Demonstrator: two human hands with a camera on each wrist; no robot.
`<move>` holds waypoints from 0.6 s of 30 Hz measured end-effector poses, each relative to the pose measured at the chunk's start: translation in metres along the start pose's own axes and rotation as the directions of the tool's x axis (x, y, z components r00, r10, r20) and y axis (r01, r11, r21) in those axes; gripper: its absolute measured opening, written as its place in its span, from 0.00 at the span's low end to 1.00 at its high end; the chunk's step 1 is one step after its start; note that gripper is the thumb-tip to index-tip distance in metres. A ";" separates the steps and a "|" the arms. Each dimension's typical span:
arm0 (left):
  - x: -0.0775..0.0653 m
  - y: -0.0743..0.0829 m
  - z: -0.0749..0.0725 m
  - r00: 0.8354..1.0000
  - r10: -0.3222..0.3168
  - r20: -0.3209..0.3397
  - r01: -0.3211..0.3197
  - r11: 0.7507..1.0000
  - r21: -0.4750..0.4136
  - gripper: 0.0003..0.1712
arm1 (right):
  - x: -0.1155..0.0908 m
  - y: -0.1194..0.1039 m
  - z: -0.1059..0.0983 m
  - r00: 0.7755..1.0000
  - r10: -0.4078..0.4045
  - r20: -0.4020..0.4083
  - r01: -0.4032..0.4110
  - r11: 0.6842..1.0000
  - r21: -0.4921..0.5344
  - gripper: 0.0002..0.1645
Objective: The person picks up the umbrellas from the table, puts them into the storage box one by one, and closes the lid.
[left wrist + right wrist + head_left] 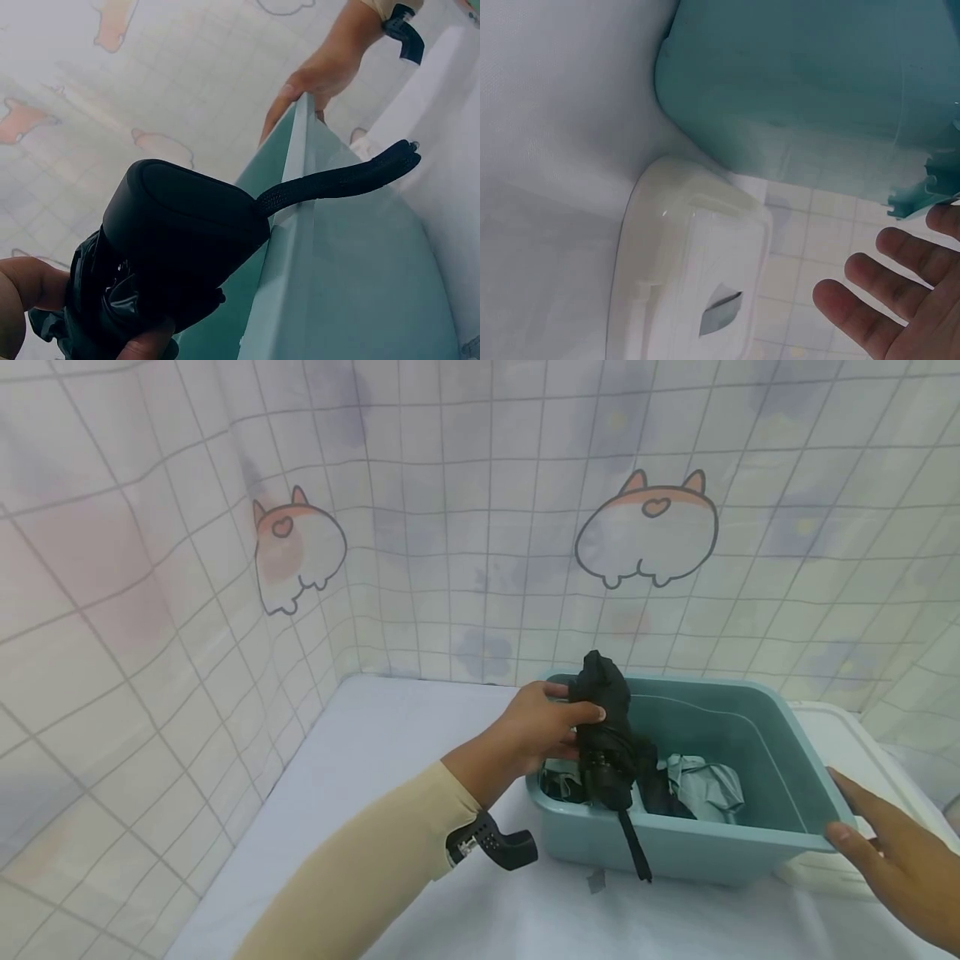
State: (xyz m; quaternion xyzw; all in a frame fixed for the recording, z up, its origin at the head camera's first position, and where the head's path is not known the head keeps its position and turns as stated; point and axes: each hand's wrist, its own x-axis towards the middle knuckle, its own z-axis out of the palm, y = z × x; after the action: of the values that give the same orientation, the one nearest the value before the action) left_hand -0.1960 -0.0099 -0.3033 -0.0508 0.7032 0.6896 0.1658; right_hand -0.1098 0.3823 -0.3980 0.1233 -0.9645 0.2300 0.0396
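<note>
In the head view my left hand [551, 727] grips a folded black umbrella [607, 710] over the left end of a blue-green plastic bin [697, 843]. Its handle end points toward me, and the wrist strap [636, 847] hangs over the front rim. The left wrist view shows the black handle [187, 214] close up, with finger and thumb on the gathered fabric behind it. At the bin's right front corner, my right hand [900, 860] touches the rim. Its fingers [881, 292] are straight and spread in the right wrist view.
Inside the bin lie a crumpled pale grey-green cloth [705, 785] and dark items [656, 781]. A white box with a rounded lid [705, 262] stands to the right, partly behind the bin. White cloth [420, 743] covers the table; a patterned curtain [465, 527] hangs around it.
</note>
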 end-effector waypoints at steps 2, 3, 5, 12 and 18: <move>0.001 0.000 0.003 1.000 0.001 -0.008 -0.001 1.000 0.010 0.41 | 0.000 0.000 0.000 1.000 -0.003 -0.003 0.003 1.000 -0.001 0.44; 0.002 0.000 0.005 1.000 0.002 -0.010 -0.002 1.000 0.012 0.41 | 0.000 0.000 0.000 1.000 -0.004 -0.004 0.004 1.000 0.000 0.44; 0.002 0.000 0.009 1.000 0.002 -0.019 -0.002 1.000 0.020 0.40 | -0.001 0.000 0.001 1.000 -0.008 -0.007 0.008 1.000 0.003 0.44; 0.005 0.003 0.021 0.999 0.014 -0.042 -0.013 1.000 0.023 0.41 | 0.002 0.001 0.000 0.999 0.038 0.012 -0.038 0.999 -0.013 0.46; 0.008 0.002 0.028 0.997 0.000 -0.072 0.003 0.999 0.033 0.42 | 0.003 0.001 0.001 0.998 0.059 0.017 -0.059 0.998 -0.015 0.47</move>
State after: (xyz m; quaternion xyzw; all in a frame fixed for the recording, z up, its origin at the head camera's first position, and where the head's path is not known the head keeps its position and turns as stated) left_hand -0.1995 0.0188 -0.3037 -0.0734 0.7201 0.6753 0.1418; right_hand -0.1133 0.3819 -0.3989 0.0964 -0.9697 0.2232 0.0255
